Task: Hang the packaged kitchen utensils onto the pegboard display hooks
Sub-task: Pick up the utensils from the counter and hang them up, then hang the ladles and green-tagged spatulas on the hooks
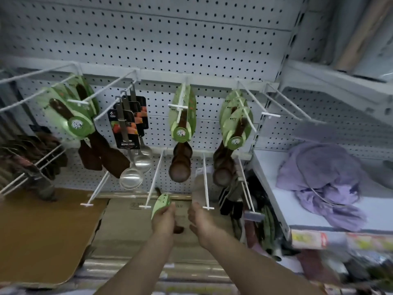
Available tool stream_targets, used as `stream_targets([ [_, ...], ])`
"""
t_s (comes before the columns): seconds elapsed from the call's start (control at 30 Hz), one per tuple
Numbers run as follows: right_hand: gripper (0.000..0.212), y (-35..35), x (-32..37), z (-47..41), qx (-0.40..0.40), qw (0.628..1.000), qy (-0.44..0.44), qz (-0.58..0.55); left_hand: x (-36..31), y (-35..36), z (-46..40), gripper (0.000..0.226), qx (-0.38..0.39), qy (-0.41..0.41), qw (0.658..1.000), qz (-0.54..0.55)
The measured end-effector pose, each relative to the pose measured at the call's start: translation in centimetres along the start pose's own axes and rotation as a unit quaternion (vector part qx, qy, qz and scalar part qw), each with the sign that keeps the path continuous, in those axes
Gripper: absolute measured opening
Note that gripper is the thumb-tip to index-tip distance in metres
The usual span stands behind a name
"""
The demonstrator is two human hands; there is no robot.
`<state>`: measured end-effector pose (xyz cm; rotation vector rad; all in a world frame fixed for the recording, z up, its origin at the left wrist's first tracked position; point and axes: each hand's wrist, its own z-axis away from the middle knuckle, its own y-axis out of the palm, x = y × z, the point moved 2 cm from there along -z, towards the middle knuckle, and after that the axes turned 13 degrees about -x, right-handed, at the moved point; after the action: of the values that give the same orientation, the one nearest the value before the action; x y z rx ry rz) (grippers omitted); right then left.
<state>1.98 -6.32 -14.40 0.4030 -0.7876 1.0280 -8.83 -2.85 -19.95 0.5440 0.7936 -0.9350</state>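
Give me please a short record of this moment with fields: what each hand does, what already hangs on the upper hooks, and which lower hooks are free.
left hand: grips a green-carded utensil beside a lower hook
right hand: holds nothing, fingers loosely curled
upper hooks: wooden spatulas, steel ladles, wooden spoons and
bare lower hooks: three white ones, including
side shelf: purple cloth

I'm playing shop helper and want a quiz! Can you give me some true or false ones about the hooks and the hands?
1. The left hand holds a green pack. True.
2. The ladles hang on black cards. True.
3. The right hand holds a ladle. False: it holds none.
4. The purple cloth hangs on a hook. False: it lies on the shelf.
5. Every hook is full. False: the low hook is bare.
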Motion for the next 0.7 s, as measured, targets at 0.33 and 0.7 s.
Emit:
stream_targets([
  [0.33, 0.027, -3.5, 1.2, 5.5, 0.103, 0.994, -0.041, -0.014, -5.2, 2.4, 9.7, 0.012, -0.039, 0.111, 0.991, 0.064],
  [0.7, 0.028, -10.6, 11.0, 4.3, 0.063, 0.974, -0.191, -0.104, -9.9, 10.0, 14.4, 0.035, 0.083, 0.258, 0.963, 0.0],
])
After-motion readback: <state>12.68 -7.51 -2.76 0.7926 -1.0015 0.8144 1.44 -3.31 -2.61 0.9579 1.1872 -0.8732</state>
